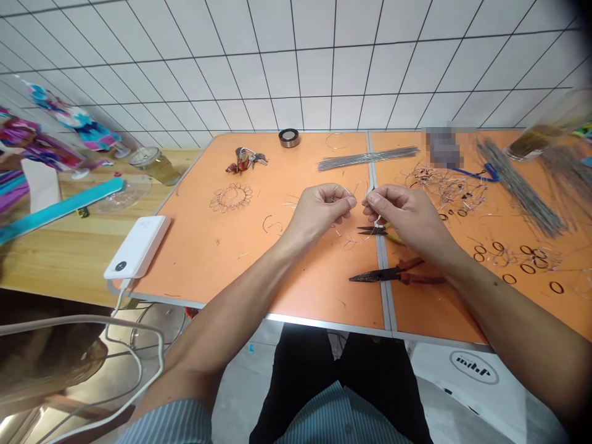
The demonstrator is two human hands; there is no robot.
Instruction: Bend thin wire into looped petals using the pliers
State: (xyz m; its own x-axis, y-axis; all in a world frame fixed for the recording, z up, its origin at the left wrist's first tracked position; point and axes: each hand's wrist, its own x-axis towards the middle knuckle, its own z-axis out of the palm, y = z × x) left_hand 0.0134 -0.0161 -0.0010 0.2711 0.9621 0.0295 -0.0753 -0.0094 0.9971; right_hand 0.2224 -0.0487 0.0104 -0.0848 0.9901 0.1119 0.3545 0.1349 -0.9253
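Above the middle of the orange table (240, 253), my left hand (321, 206) pinches a thin, curled piece of wire (341, 190). Close beside it, my right hand (398, 209) has its thumb and fingers pressed together on fine wire too; a pale bit of it pokes out below the fingers. Thin loops hang between and under both hands, too fine to trace fully. Small dark-tipped pliers (370, 230) lie under my right hand, partly hidden. Nearer me are red-handled long-nose pliers (388, 274), their handles running under my right forearm.
A flower-shaped wire ring (231, 197), keys (252, 159) and a tape roll (289, 138) lie left and back. Straight wire bundles (367, 158) lie behind my hands and at right (522, 188). Tangled wire (448, 188) and dark rings (527, 269) spread right. A power bank (137, 246) sits left.
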